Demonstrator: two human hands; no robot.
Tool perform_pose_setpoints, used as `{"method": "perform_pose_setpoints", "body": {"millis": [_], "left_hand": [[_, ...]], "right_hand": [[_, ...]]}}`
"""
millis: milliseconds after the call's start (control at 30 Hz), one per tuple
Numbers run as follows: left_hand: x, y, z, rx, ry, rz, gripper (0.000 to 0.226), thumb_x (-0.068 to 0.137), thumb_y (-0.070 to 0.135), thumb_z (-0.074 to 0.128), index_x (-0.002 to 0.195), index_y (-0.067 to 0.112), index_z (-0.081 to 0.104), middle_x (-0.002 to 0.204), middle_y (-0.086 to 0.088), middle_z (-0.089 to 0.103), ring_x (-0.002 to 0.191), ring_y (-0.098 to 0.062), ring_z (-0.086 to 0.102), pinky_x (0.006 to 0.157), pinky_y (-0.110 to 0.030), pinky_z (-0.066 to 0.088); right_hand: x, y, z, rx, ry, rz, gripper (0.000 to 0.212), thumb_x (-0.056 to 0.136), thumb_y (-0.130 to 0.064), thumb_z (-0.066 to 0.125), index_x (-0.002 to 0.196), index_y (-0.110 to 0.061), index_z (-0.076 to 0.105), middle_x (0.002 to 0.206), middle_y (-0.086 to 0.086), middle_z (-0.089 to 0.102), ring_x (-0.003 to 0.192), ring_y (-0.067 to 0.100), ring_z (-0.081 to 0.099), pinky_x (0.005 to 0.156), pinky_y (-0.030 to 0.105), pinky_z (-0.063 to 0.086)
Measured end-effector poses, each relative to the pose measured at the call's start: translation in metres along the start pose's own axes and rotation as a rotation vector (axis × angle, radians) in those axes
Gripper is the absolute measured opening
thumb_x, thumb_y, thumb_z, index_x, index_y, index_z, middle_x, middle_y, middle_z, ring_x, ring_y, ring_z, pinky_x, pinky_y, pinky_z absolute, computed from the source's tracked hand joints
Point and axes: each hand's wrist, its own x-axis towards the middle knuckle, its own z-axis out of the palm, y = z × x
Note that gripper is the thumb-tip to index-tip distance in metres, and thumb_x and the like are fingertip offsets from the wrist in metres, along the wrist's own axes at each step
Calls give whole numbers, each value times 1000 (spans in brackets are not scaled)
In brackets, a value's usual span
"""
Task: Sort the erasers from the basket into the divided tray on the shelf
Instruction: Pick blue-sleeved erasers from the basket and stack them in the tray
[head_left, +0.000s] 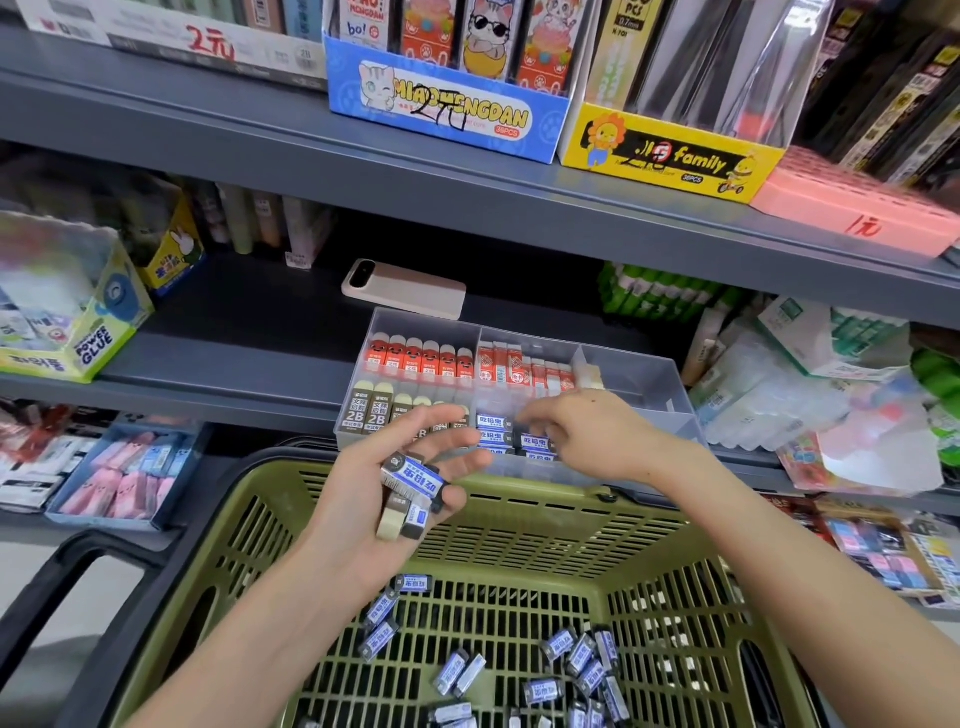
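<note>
A clear divided tray (641, 382) stands on the middle shelf, holding rows of red, brown 2B and blue-sleeved erasers. My left hand (387, 483) is palm-up over the green basket (540, 525) and holds a small stack of erasers (413, 480), blue-sleeved ones on top and a beige one below. My right hand (587, 434) reaches into the tray's front middle compartment, its fingertips down on the blue-sleeved erasers (496, 434) there. Whether it pinches one cannot be told. Several blue-sleeved erasers (582, 662) lie loose on the basket's floor.
A pink phone (405, 288) lies on the shelf behind the tray. A glue display box (78, 322) stands at left, green glue sticks (660, 296) and plastic packets at right. The upper shelf edge overhangs. A tray of pink erasers (124, 475) sits lower left.
</note>
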Motion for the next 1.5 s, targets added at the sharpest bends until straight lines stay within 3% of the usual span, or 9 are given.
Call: {"method": "perform_pose_setpoints", "body": {"millis": [133, 233, 467, 733, 867, 1033, 1233, 1367, 1500], "left_hand": [[2, -1, 5, -22, 84, 15, 27, 71, 22, 62, 84, 0, 70, 74, -16, 66, 60, -24, 66, 39, -21, 45], [4, -2, 9, -51, 179, 37, 23, 71, 21, 62, 79, 0, 65, 62, -12, 57, 47, -20, 57, 40, -21, 46], [5, -3, 18, -40, 291, 60, 35, 93, 30, 53, 74, 1, 62, 57, -13, 62, 43, -22, 59, 41, -26, 51], [8, -15, 31, 132, 205, 35, 35, 94, 37, 52, 73, 15, 69, 56, -1, 49, 39, -10, 39, 31, -17, 28], [8, -11, 25, 179, 179, 13, 35, 94, 35, 51, 77, 6, 60, 50, -2, 44, 38, -10, 39, 30, -17, 26], [5, 6, 3, 166, 166, 34, 30, 91, 29, 52, 77, 3, 59, 54, -3, 44, 40, -11, 40, 30, -16, 28], [2, 10, -9, 176, 107, 63, 29, 77, 33, 58, 73, 5, 63, 56, -4, 45, 41, -11, 41, 30, -16, 29], [2, 10, -14, 168, 87, 62, 29, 77, 32, 57, 70, 4, 64, 57, -6, 46, 42, -13, 42, 30, -15, 29], [2, 11, -18, 174, 75, 65, 30, 77, 31, 57, 73, 3, 64, 58, -7, 46, 44, -13, 43, 29, -18, 29]], "right_hand": [[-16, -18, -7, 101, 331, -11, 27, 95, -35, 48, 114, -26, 65, 108, -7, 67, 109, 16, 52, 85, 27, 41], [-40, -55, -16, 398, 613, -170, 37, 82, -55, 53, 90, -25, 73, 88, -14, 68, 87, 8, 53, 78, 20, 37], [-51, -85, -14, 301, 440, -231, 19, 77, -42, 69, 85, -24, 70, 97, -11, 54, 96, 10, 42, 89, 28, 32], [-52, -84, -27, 1088, 381, -142, 9, 84, -17, 65, 92, -21, 61, 87, 1, 66, 79, 10, 60, 71, 11, 45], [-47, -55, -38, 1363, 451, -131, 11, 85, -6, 63, 95, -5, 59, 81, 7, 70, 71, 14, 66, 68, 21, 52], [-22, -2, -26, 773, 399, 190, 32, 76, -16, 76, 95, -11, 51, 71, 6, 66, 67, 17, 61, 69, 31, 49], [4, 5, 8, -126, 397, 95, 26, 77, -41, 70, 92, -22, 62, 86, -4, 67, 87, 21, 60, 61, 27, 37], [12, 0, 18, -304, 465, 24, 23, 70, -40, 75, 79, -22, 62, 78, -7, 65, 72, 20, 59, 54, 23, 25], [17, 2, 18, -356, 427, -20, 21, 65, -40, 79, 76, -25, 66, 58, -3, 64, 58, 19, 62, 65, 29, 43]]}}
